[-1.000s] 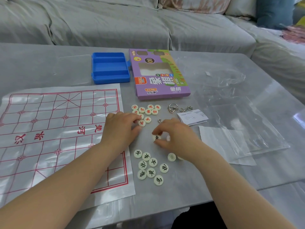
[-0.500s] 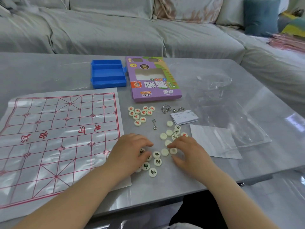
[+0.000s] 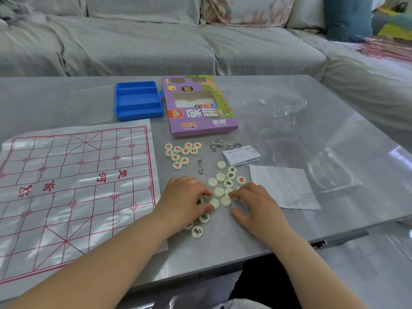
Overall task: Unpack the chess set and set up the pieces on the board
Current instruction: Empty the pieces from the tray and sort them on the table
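Observation:
A paper board (image 3: pixel 73 186) with red grid lines lies on the left of the table. Round cream chess pieces lie right of it: a red-lettered cluster (image 3: pixel 182 152), a loose group (image 3: pixel 220 177) with some face down, and black-lettered pieces (image 3: pixel 197 231) nearer me. My left hand (image 3: pixel 182 201) rests over the black-lettered pieces, its thumb tip touching a face-down piece (image 3: pixel 214 203). My right hand (image 3: pixel 256 206) lies flat, its fingertips touching another face-down piece (image 3: pixel 226 200). Neither hand lifts anything.
An open blue plastic case (image 3: pixel 138 100) and the purple chess box (image 3: pixel 200 105) stand behind the pieces. Metal wire puzzles (image 3: pixel 217 145), a small hook (image 3: pixel 200 166), a leaflet (image 3: pixel 242 155), white paper (image 3: pixel 283 188) and clear plastic wrap (image 3: pixel 312 157) lie to the right. A sofa stands behind the table.
Both hands have come nearer me, from the red-lettered cluster to the black-lettered pieces. Several loose pieces that my right hand covered now show. The camera has tilted up.

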A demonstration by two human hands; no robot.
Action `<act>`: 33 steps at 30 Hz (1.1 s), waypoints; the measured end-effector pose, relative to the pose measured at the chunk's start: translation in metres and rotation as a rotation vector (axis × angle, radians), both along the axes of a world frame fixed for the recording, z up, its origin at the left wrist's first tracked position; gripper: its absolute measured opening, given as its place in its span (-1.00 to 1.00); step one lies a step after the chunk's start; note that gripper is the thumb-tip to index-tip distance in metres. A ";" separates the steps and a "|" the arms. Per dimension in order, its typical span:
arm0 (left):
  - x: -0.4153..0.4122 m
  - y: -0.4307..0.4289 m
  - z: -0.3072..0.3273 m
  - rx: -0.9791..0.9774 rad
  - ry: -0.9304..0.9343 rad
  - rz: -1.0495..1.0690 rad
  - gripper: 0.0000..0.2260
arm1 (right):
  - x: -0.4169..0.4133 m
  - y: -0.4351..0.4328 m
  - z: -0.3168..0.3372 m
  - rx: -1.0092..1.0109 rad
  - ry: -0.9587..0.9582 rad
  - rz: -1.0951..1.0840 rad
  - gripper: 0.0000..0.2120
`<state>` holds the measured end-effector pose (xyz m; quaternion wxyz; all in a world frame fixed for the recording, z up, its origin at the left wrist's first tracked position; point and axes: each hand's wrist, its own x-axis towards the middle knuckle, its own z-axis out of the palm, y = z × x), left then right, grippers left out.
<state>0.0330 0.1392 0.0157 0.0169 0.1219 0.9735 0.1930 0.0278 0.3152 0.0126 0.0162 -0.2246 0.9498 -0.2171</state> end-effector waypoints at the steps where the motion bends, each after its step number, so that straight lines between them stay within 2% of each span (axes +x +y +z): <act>1: -0.001 0.002 0.000 -0.028 0.006 -0.012 -0.68 | 0.000 -0.002 0.001 0.037 -0.005 0.009 -0.74; 9: -0.012 0.015 0.006 -0.190 0.015 -0.042 -0.69 | -0.008 -0.010 -0.008 0.106 0.128 -0.001 -0.80; 15: -0.008 0.012 0.003 -0.225 0.075 -0.043 -0.72 | -0.012 -0.012 -0.003 -0.016 0.021 -0.044 -0.79; 18: -0.011 0.008 0.003 -0.135 0.054 -0.008 -0.72 | -0.013 -0.011 0.005 -0.138 -0.109 -0.100 -0.81; 23: -0.013 -0.012 0.006 0.191 0.006 0.211 -0.77 | -0.015 -0.012 0.007 -0.310 -0.321 -0.202 -0.82; 27: -0.013 -0.036 0.005 0.209 -0.038 0.318 -0.80 | -0.020 -0.022 0.009 -0.410 -0.396 -0.210 -0.84; 30: -0.013 -0.049 0.005 0.200 -0.054 0.340 -0.80 | -0.022 -0.033 0.009 -0.427 -0.398 -0.198 -0.74; 33: -0.014 -0.056 0.006 0.216 -0.046 0.351 -0.79 | -0.027 -0.043 0.010 -0.397 -0.398 -0.178 -0.77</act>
